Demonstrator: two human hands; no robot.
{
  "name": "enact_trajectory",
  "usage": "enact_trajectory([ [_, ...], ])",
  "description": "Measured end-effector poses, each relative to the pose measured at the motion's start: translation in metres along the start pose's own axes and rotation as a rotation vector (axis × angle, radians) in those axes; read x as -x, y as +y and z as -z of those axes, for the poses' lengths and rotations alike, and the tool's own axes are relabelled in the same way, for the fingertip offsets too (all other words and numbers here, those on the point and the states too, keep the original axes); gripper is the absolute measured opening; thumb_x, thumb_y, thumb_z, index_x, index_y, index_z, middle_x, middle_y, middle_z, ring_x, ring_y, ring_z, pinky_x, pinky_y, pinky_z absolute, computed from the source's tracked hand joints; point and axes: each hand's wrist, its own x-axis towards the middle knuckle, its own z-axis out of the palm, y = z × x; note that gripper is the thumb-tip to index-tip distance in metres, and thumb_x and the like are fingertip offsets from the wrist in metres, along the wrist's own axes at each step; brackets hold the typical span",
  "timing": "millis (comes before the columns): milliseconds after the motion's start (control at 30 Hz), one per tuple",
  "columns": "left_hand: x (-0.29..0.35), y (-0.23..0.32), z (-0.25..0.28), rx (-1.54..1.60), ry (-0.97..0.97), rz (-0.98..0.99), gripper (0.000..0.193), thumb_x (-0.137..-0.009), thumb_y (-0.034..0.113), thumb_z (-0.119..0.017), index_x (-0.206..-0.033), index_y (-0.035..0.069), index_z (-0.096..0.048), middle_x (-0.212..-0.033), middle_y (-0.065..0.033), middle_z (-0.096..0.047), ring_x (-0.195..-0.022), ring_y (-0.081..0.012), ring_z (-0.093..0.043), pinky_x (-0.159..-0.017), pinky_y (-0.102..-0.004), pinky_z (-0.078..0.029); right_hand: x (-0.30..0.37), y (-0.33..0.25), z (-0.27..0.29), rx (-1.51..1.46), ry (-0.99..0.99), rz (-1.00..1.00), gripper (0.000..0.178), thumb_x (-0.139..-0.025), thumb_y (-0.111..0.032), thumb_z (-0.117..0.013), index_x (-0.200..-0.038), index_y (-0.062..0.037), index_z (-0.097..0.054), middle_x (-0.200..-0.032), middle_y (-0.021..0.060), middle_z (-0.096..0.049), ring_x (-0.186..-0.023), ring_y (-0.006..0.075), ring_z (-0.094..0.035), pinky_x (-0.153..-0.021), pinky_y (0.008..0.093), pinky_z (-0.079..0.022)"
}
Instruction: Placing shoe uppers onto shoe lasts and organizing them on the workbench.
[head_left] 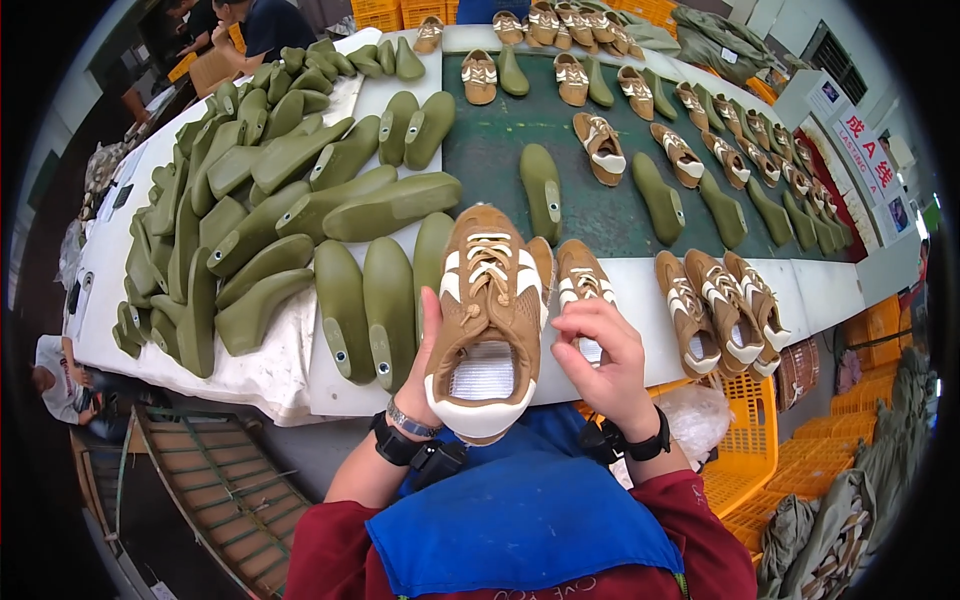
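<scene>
A brown sneaker [487,300] with white stripes and cream laces is held up in front of me, its opening facing me and a white lining showing inside. My left hand [420,372] grips its left side, thumb along the upper. Close by its right side, my right hand [606,360] is raised with fingers curled together; whatever they may pinch cannot be made out. Behind that hand a similar sneaker [582,268] is partly covered. Green shoe lasts [388,300] lie on the white table just left of the held sneaker.
A large heap of green lasts [245,180] covers the table's left part. Along the green belt [480,180], brown sneakers [598,148] alternate with lasts [541,190]. Three sneakers [722,312] sit at the near right edge. Yellow crates [757,430] stand below. People [268,38] sit at the far left.
</scene>
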Motion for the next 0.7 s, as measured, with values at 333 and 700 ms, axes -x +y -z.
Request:
enact_trajectory([
  [333,0.003,-0.003,0.024,-0.404,0.177,-0.235,0.059,-0.096,0.045,-0.04,-0.14,0.007,-0.029,-0.137,-0.0109,-0.042,-0.127,-0.021,-0.041,-0.105,-0.0376,-0.034,0.015,0.006,-0.002,0.028,-0.398,-0.128,0.03,-0.078,-0.02,-0.072,-0.101,-0.0045,-0.061,-0.093,0.0088,-0.061,-0.07,0.0194,-0.064,-0.059,0.0283,-0.052],
  [700,0.053,0.066,0.069,-2.223,0.615,-0.72,0.043,-0.077,0.017,-0.068,-0.114,0.001,-0.055,-0.121,-0.0199,-0.05,-0.119,-0.0388,-0.041,-0.099,-0.0457,-0.034,-0.044,0.031,0.085,0.475,-0.199,-0.335,0.034,-0.073,-0.024,-0.074,-0.095,-0.0022,-0.06,-0.081,0.0109,-0.061,-0.066,0.0217,-0.061,-0.06,0.031,-0.049],
])
